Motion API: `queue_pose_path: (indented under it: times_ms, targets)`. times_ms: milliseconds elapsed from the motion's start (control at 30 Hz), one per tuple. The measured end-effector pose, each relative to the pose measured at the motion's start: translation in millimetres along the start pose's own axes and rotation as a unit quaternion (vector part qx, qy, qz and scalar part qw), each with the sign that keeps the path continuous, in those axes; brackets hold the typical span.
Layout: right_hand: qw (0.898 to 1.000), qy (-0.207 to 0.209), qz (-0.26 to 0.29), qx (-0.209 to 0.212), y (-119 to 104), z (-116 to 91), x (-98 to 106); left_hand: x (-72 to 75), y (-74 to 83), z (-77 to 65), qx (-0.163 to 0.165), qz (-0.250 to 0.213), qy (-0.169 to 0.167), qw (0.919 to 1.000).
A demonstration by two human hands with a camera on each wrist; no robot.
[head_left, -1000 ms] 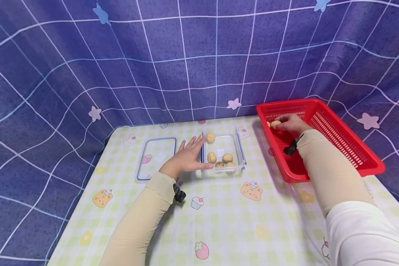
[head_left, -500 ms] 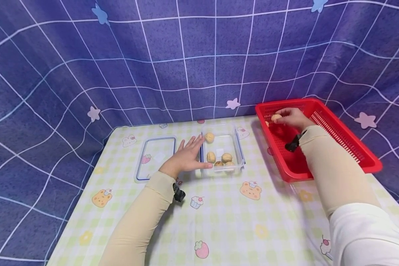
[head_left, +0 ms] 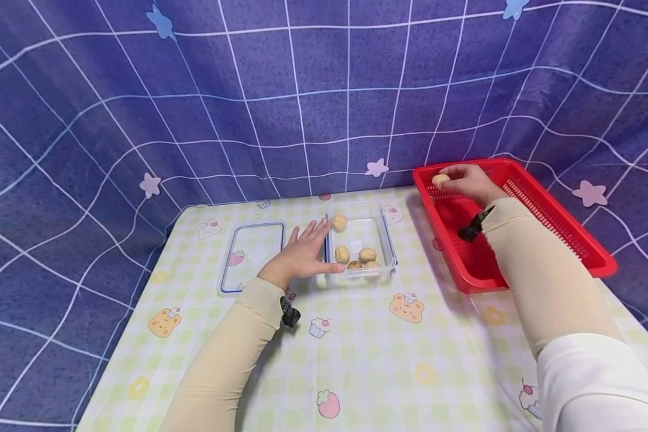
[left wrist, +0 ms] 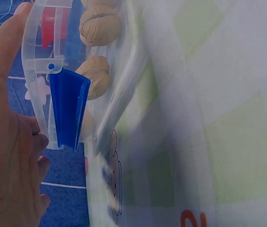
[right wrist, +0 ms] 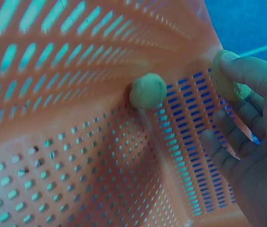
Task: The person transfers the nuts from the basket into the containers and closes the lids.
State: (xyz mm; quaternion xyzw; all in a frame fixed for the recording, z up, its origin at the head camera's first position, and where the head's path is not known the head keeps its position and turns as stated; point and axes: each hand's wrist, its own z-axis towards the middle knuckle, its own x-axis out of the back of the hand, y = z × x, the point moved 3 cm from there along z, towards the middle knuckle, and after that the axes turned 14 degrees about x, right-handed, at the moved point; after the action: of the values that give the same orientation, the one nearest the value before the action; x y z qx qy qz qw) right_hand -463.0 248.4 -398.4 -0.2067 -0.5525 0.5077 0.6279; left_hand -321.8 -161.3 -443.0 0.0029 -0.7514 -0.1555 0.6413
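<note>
My right hand [head_left: 472, 183] pinches a walnut [head_left: 440, 179] between thumb and fingers, over the far left corner of the red plastic basket [head_left: 444, 237]. Below it, one more walnut [right wrist: 148, 91] lies in the basket corner, seen in the right wrist view. With fingers spread, my left hand [head_left: 301, 255] rests against the left side of a clear plastic box [head_left: 390, 231]. Several walnuts [head_left: 368, 255] sit in that box, mostly at its near end. A blue locking flap [left wrist: 69, 109] hangs from the box wall in the left wrist view.
The box's clear lid [head_left: 252, 258] with its blue seal lies flat to the left of my left hand. A patterned cloth [head_left: 367, 372] covers the table. Behind it hangs a blue gridded curtain [head_left: 324, 108].
My right hand has lifted the walnut from the basket floor, up and left toward the far left rim. The left hand stays at the box.
</note>
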Motion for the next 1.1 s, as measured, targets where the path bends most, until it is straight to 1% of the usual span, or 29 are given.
queue_pose_path:
  times_ms: [133, 400, 667, 733, 900, 967, 1100]
  targets:
    - [1.000, 0.015, -0.018, 0.000, -6, 3, -2, 1.2, 0.2, -0.4, -0.001, 0.000, 0.001, 1.0000]
    - [0.999, 0.020, 0.017, 0.017, -20, 9, -9, 0.9, -0.2, -0.5, -0.002, 0.008, 0.003, 1.0000]
    - [0.999, 0.020, 0.028, 0.035, -42, 15, -24, 2.1, 1.4, -1.9, 0.000, 0.004, -0.003, 1.0000]
    - [0.999, 0.013, 0.031, 0.037, -54, 16, -29, 2.6, 1.9, -2.4, 0.001, 0.004, -0.003, 1.0000]
    - [0.998, 0.010, 0.038, 0.045, -63, 23, -41, 2.3, 2.1, -1.1, 0.002, 0.009, -0.007, 0.9999]
    - [0.998, 0.016, 0.039, 0.051, -59, 27, -45, 2.1, 2.0, -0.4, 0.002, 0.011, -0.009, 0.9999]
    - [0.997, 0.025, 0.047, 0.060, -67, 32, -53, 3.2, 2.5, -1.1, 0.005, 0.013, -0.011, 0.9998]
